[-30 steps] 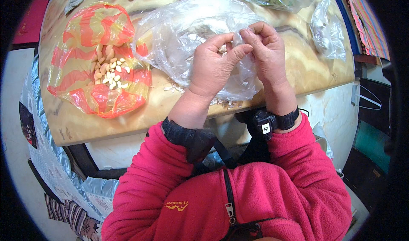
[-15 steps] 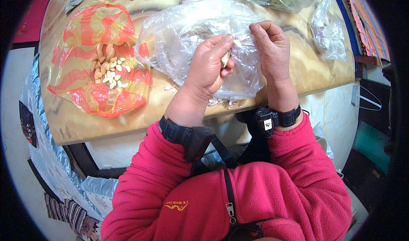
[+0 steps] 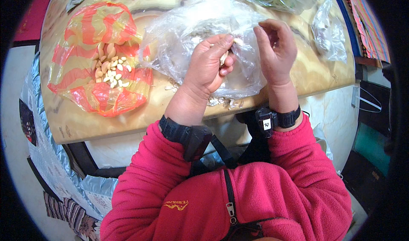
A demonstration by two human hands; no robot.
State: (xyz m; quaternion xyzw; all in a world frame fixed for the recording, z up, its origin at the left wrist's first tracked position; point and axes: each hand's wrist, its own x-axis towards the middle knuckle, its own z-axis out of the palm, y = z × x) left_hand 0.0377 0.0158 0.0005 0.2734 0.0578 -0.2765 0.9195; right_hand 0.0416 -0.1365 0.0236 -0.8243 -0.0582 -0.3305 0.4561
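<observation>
At the table's near edge, over the clear plastic bag, the left hand pinches a pale garlic clove while the right hand hangs loosely curled at three o'clock, holding nothing; peeling goes best above the bag, which catches skins.

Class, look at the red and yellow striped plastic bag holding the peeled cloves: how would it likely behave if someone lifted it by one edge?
The striped bag looks thin and crumpled, so it would probably be floppy and sag. It lies spread open on the table, so the loose pale cloves would likely slide and could spill. It is probably light, since the pile is small.
</observation>
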